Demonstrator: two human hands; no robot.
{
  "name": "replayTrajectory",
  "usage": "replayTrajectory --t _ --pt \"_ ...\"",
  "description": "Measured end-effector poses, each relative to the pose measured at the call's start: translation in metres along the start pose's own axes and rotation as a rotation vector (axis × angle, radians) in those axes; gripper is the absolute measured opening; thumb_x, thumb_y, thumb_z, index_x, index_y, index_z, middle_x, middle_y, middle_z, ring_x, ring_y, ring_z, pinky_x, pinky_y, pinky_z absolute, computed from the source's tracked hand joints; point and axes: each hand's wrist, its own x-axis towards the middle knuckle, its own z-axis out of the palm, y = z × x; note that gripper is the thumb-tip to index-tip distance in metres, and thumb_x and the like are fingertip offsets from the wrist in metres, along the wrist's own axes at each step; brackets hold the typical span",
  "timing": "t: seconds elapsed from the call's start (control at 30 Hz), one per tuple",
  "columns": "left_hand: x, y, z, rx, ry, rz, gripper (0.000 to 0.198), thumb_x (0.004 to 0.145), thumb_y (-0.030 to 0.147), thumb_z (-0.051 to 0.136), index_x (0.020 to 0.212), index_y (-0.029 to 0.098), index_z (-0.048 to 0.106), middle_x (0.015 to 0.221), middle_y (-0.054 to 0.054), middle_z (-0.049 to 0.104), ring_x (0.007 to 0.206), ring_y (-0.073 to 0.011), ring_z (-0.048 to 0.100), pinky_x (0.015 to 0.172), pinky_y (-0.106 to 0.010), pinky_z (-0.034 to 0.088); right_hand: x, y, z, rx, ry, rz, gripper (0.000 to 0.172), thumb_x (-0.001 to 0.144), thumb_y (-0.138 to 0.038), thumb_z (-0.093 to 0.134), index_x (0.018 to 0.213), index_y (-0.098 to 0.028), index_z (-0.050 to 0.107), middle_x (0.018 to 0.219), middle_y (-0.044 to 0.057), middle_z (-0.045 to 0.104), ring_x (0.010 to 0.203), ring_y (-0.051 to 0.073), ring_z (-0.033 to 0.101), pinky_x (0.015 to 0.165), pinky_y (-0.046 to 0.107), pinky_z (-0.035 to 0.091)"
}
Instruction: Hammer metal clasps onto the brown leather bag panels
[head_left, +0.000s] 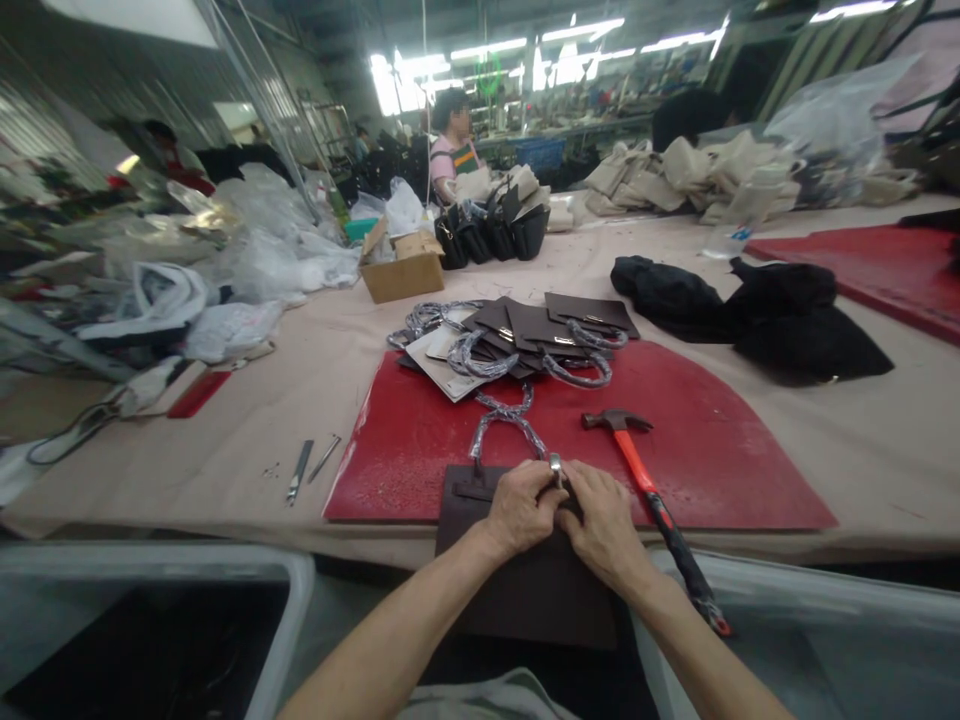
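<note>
A dark brown bag panel (525,590) hangs over the table's front edge, with a plastic-wrapped handle (510,420) rising from its top. My left hand (521,505) is closed at the panel's upper edge, thumb and fingers pinched together. Beside it my right hand (604,515) is closed on the same edge, its fingers bent inward. Between the fingertips shows a small silvery metal piece (556,465); what exactly the fingers pinch is hidden. Under the panel's top lies a red board (712,440). A claw hammer (637,465) with an orange and black handle rests just right of my right hand.
Several brown panels with wrapped handles (525,335) are piled behind. Two thin metal tools (300,472) lie left. Grey bins (300,590) flank the front edge. A cardboard box (405,275), black bags (495,235) and black cloth pieces (810,320) sit farther back. A person (452,150) is beyond.
</note>
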Motion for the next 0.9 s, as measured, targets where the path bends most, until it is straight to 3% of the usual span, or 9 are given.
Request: replayTrajectory --t 0.13,0.2,0.27,0.43,0.53,0.73,0.9 --pt "0.001 -0.001 -0.008 -0.307 0.171 -0.244 0.017 0.087 0.024 0.059 0.1 0.018 0.068 0.093 -0.005 0.072 0.082 -0.0178 0.068 0.078 -0.029 0.055 0.002 0.003 0.004 -0.005 0.006 0.036 0.041 0.087 -0.027 0.057 0.127 -0.021 0.057 0.129 0.012 0.059 0.118 0.031 0.051 0.101 0.048 0.039" --pt "0.002 -0.005 -0.026 -0.373 0.292 -0.378 0.024 0.089 0.034 0.059 0.102 0.016 0.068 0.089 -0.005 0.072 0.077 -0.0168 0.068 0.073 -0.027 0.055 0.003 0.003 0.002 -0.004 -0.006 0.04 0.039 0.086 -0.028 0.059 0.125 -0.022 0.06 0.129 0.011 0.059 0.119 0.03 0.051 0.101 0.047 0.039" --pt "0.004 -0.012 -0.056 -0.319 0.379 -0.446 0.03 0.088 0.041 0.059 0.101 0.015 0.068 0.089 -0.005 0.072 0.077 -0.0167 0.068 0.072 -0.026 0.055 0.004 0.002 0.0 0.002 -0.012 0.046 0.039 0.086 -0.028 0.06 0.124 -0.022 0.061 0.129 0.011 0.06 0.118 0.03 0.052 0.102 0.047 0.04" --pt "0.004 -0.044 -0.16 0.384 0.259 -0.689 0.027 0.09 0.035 0.051 0.08 0.015 0.066 0.075 -0.005 0.07 0.07 -0.0159 0.066 0.066 -0.023 0.047 0.004 0.011 0.008 -0.033 0.045 0.013 0.037 0.086 -0.033 0.057 0.121 -0.022 0.065 0.124 0.012 0.062 0.112 0.032 0.055 0.095 0.049 0.043" --pt "-0.001 -0.063 -0.213 0.606 0.256 -0.809 0.024 0.085 0.029 0.057 0.068 0.015 0.066 0.068 -0.007 0.068 0.069 -0.0186 0.065 0.063 -0.025 0.042 0.007 0.024 0.019 -0.069 0.114 -0.042 0.039 0.087 -0.038 0.054 0.119 -0.02 0.067 0.121 0.013 0.063 0.107 0.034 0.057 0.089 0.05 0.047" --pt "-0.006 -0.087 -0.274 0.781 0.225 -0.983 0.02 0.082 0.032 0.066 0.074 0.015 0.071 0.072 -0.01 0.071 0.078 -0.0224 0.068 0.065 -0.026 0.043 0.013 0.041 0.029 -0.115 0.182 -0.15 0.046 0.09 -0.05 0.046 0.115 -0.018 0.069 0.111 0.015 0.065 0.097 0.037 0.061 0.08 0.053 0.049" --pt "-0.013 -0.093 -0.317 0.827 0.258 -1.089 0.033 0.094 0.042 0.063 0.11 0.013 0.065 0.102 -0.008 0.068 0.089 -0.0197 0.066 0.079 -0.035 0.056 0.015 0.052 0.039 -0.073 0.192 -0.135 0.048 0.084 -0.055 0.047 0.116 -0.025 0.067 0.11 0.016 0.067 0.091 0.04 0.062 0.079 0.056 0.046"
